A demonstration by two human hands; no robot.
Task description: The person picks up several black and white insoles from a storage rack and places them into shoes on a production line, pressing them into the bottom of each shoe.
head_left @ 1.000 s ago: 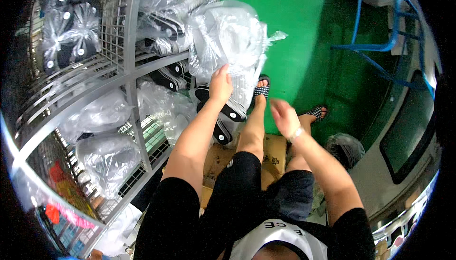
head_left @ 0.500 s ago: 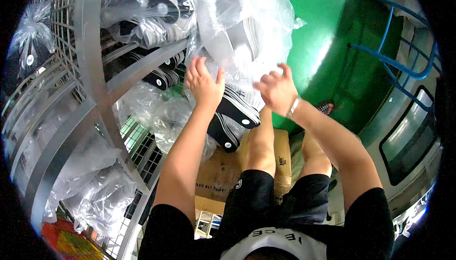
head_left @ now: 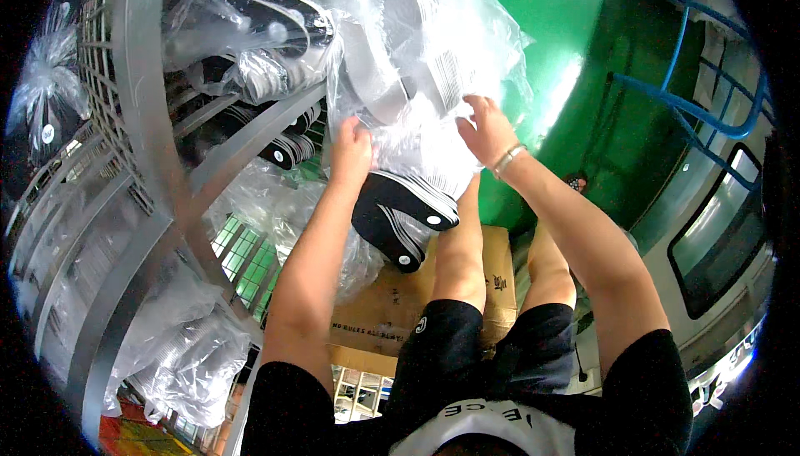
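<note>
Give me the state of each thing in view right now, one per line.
Left hand: gripping the clear plastic bag.
Right hand: fingers spread on the same bag.
Clear plastic bag of soles: bulging, held against the rack.
Metal rack: stuffed with bagged soles.
Cardboard box: on the floor, closed.

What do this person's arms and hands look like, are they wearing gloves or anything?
No gloves: both hands are bare, left hand and right hand. The forearms are bare too, with short black sleeves at the shoulders. A thin pale bracelet circles the right wrist.
</note>
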